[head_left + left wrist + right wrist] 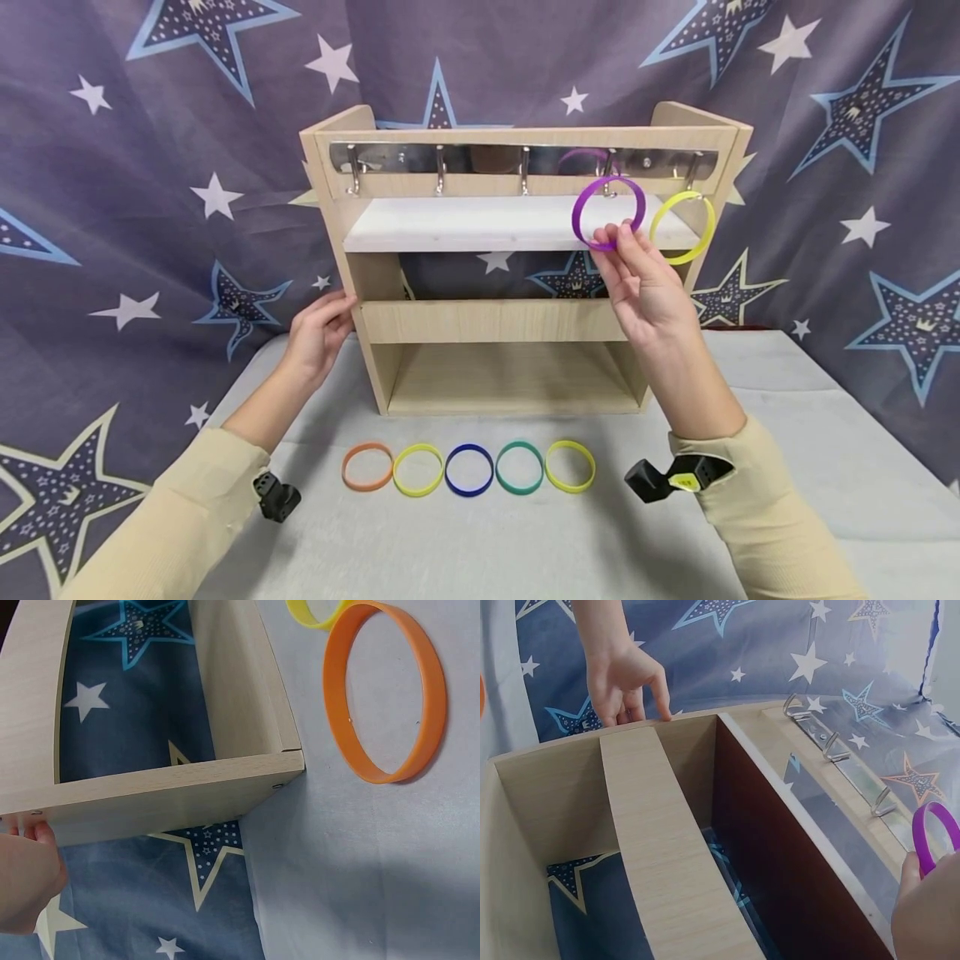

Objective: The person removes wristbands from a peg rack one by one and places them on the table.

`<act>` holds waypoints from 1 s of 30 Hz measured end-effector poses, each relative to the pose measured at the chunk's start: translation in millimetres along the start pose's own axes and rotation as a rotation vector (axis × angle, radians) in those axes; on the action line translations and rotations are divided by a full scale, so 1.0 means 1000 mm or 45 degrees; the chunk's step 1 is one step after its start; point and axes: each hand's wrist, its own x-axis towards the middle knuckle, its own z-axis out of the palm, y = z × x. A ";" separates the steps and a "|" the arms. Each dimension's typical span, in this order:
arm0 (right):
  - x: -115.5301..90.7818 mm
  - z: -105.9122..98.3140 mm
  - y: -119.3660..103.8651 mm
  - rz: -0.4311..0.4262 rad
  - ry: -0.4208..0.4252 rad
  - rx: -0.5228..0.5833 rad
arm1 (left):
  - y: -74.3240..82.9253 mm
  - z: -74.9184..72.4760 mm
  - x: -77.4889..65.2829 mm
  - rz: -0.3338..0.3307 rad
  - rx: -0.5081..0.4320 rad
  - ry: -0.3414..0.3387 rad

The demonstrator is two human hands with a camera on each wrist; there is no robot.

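My right hand [641, 287] pinches a purple wristband [576, 218] by its lower edge, in front of the second hook from the right on the metal hook rail [480, 158]. Beside it, a yellow wristband [708, 233] hangs from the rightmost hook. My left hand [318, 333] touches the left side panel of the wooden shelf [480, 321], its fingertips against the outer face; the right wrist view shows that hand [626, 682] with thumb and fingers at the panel's edge. Whether the purple band touches its hook, I cannot tell.
On the grey tabletop [450, 550], several wristbands lie in a row before the shelf: orange [345, 475], yellow [397, 475], blue [447, 475], green [498, 475] and another yellow [549, 475]. A star-patterned curtain [150, 208] hangs behind the shelf and at both sides.
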 end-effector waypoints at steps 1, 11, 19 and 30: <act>-0.001 0.001 -0.001 -0.001 -0.001 0.003 | 0.000 0.000 0.000 0.001 0.001 0.002; -0.006 -0.004 -0.003 0.013 -0.035 -0.001 | 0.002 0.002 -0.001 0.009 0.015 0.006; -0.012 -0.017 -0.002 0.082 -0.040 -0.115 | 0.002 0.002 -0.001 0.006 -0.001 0.011; -0.017 -0.047 0.006 0.224 0.082 -0.202 | 0.001 0.002 0.000 -0.008 -0.014 0.022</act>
